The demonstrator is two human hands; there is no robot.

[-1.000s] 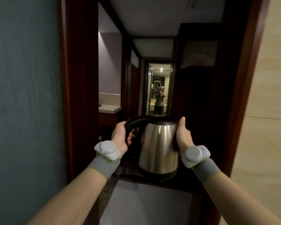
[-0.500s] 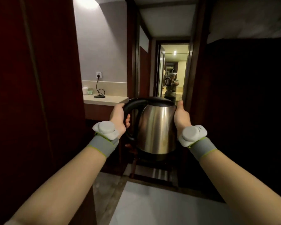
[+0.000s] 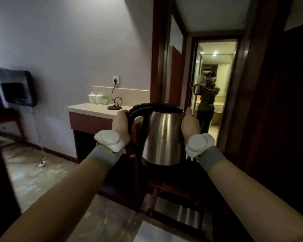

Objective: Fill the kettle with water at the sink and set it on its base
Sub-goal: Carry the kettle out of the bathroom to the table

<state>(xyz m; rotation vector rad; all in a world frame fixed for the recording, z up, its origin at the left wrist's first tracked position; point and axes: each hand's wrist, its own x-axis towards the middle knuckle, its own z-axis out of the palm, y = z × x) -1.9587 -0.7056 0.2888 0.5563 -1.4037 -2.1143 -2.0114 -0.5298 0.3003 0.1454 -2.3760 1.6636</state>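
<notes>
A steel kettle (image 3: 162, 137) with a black lid and handle is held upright in the air in front of me. My left hand (image 3: 120, 125) is wrapped around the black handle. My right hand (image 3: 190, 126) presses flat against the kettle's right side. The black round kettle base (image 3: 114, 107) lies on a pale countertop (image 3: 87, 108) just beyond and left of the kettle, its cord running up to a wall socket (image 3: 116, 80). No sink is in view.
Two white lidded cups (image 3: 95, 97) stand at the back of the counter. A wall television (image 3: 16, 88) hangs at the left. A dark wooden stand (image 3: 175, 187) sits under the kettle. A mirror (image 3: 210, 95) ahead reflects me. A dark wardrobe (image 3: 278, 102) fills the right.
I have walked forward through the doorway into the room; the counter and base are now close and the television has come into sight. Both hands keep the same hold on the kettle.
</notes>
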